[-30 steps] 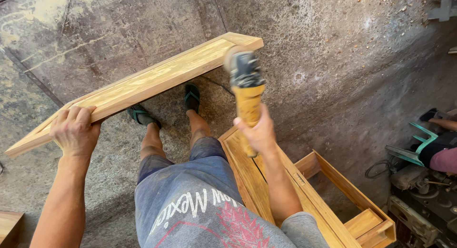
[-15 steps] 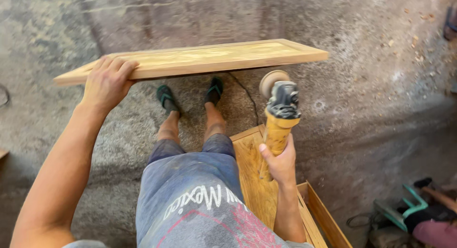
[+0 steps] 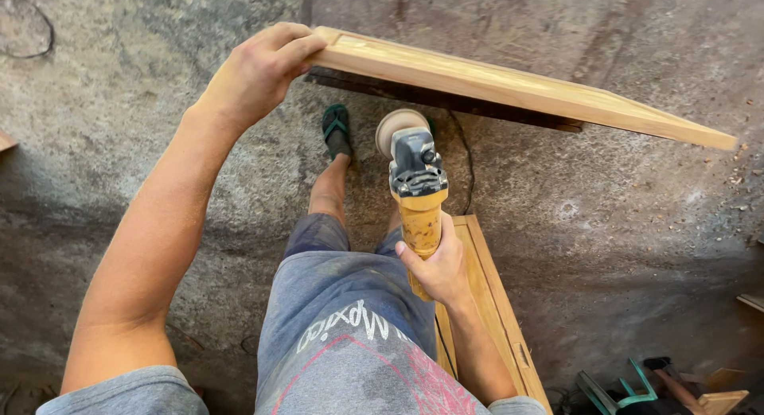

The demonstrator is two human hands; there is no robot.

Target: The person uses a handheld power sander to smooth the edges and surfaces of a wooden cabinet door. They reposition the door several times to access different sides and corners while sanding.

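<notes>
My left hand point(image 3: 259, 73) grips the left end of a long pale wooden panel point(image 3: 517, 89), which I hold up in the air, its far end tilted down to the right. My right hand point(image 3: 434, 268) is closed around the yellow handle of an angle grinder point(image 3: 414, 176) with a grey head and a round sanding disc pointing away from me. The grinder hangs below the panel's near edge and does not touch it. My legs in blue shorts and green sandals stand on the concrete floor point(image 3: 119, 144) beneath.
A wooden frame piece point(image 3: 493, 303) lies on the floor just right of my right leg. Green-handled tools point(image 3: 629, 383) and wood offcuts sit at the bottom right corner. A thin cord runs across the floor under the panel.
The panel has swung clockwise, its right end dropping toward the right. My left hand rose with it. The grinder shifted left toward the middle, still held apart from the wood.
</notes>
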